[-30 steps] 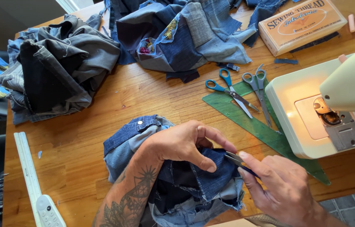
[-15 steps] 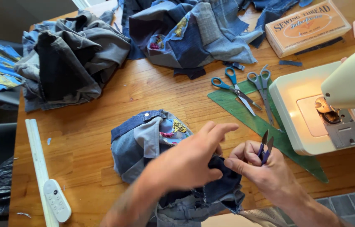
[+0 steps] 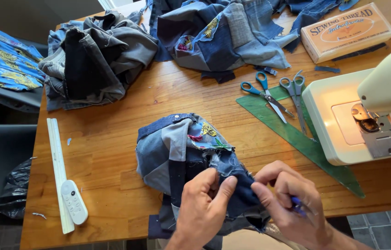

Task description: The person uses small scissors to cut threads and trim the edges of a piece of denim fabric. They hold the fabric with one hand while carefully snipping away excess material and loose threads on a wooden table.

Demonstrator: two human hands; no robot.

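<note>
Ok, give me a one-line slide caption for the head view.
Both hands, left hand and right hand, pinch a patchwork denim piece on a wooden table beside a sewing machine.

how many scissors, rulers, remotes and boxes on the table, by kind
scissors: 2, blue-handled and grey-handled
rulers: 2, white straight one and green triangle
remote: 1
box: 1
total: 6
</note>
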